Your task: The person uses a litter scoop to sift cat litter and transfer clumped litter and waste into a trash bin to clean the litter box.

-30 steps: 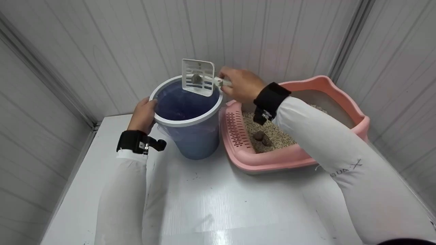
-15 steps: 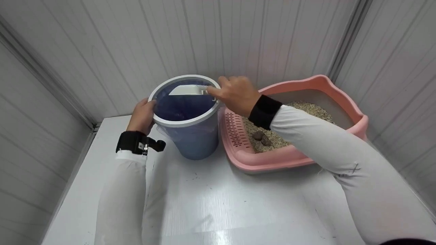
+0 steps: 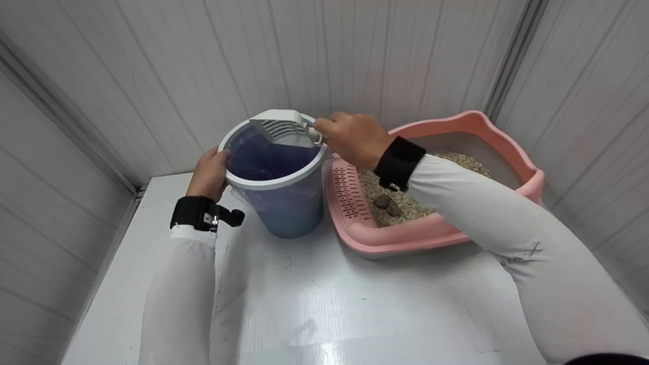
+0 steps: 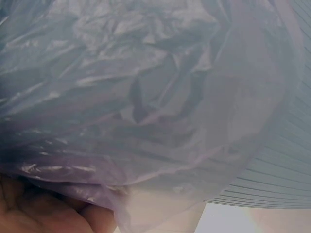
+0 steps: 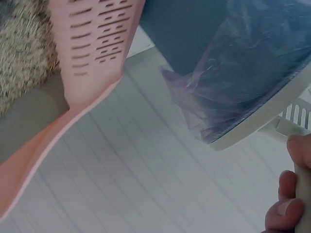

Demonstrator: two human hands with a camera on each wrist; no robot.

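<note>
Emptying done: the scoop (image 3: 280,128) is being lifted clear over the bin (image 3: 274,172).
Right hand (image 3: 352,138) fingers are curled round its handle; left hand (image 3: 209,172) fingers are gripping the rim; the clump carried earlier is gone.

A small bare booth, like a staged recording cell rather than a lived-in home: white ribbed panel walls (image 3: 152,76) close tightly round a white table (image 3: 314,304), with a pink litter box (image 3: 405,238) and lined bin (image 3: 289,213) at its far edge.
</note>
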